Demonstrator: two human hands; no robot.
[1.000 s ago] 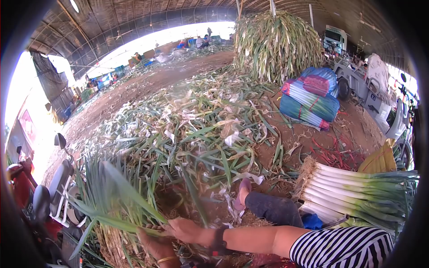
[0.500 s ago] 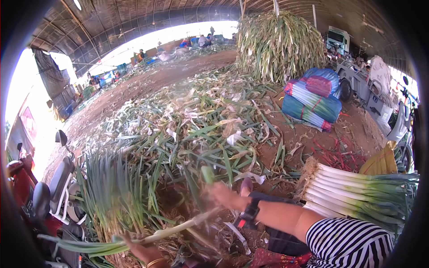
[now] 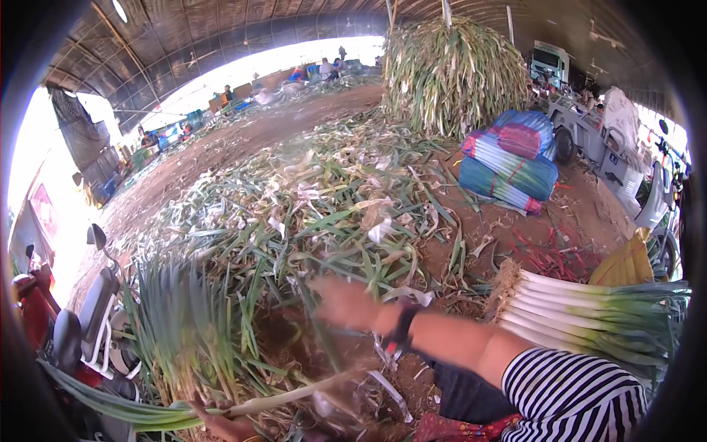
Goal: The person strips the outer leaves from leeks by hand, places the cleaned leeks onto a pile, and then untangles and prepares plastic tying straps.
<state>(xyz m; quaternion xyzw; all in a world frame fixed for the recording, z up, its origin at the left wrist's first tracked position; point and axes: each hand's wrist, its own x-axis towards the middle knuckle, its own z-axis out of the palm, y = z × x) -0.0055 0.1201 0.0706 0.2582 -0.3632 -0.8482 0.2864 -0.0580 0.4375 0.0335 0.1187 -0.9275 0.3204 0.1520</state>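
Note:
My left hand [image 3: 224, 426] is closed around a long green onion [image 3: 287, 398] at the bottom left. The stalk's green leaves trail to the left and its pale end points right. My right hand [image 3: 345, 303] is blurred by motion above the cut leaves, right of the standing bunch; its fingers cannot be made out. Unpeeled green onions [image 3: 184, 324] stand upright just beyond my left hand. To the right of my right arm lies a row of cleaned white-stemmed onions [image 3: 567, 306], roots facing left.
A wide heap of discarded leaves [image 3: 294, 199] spreads ahead. Tied bundles [image 3: 508, 173] and a tall leaf pile [image 3: 456, 81] stand beyond. A motorbike [image 3: 96, 317] is at the left, a cart [image 3: 596, 140] at the right. People [image 3: 329, 70] sit far back.
My right hand has left the onion leaves near my left hand and moved up and right. The onion in my left hand now lies nearly level, and my left hand sits lower and further left.

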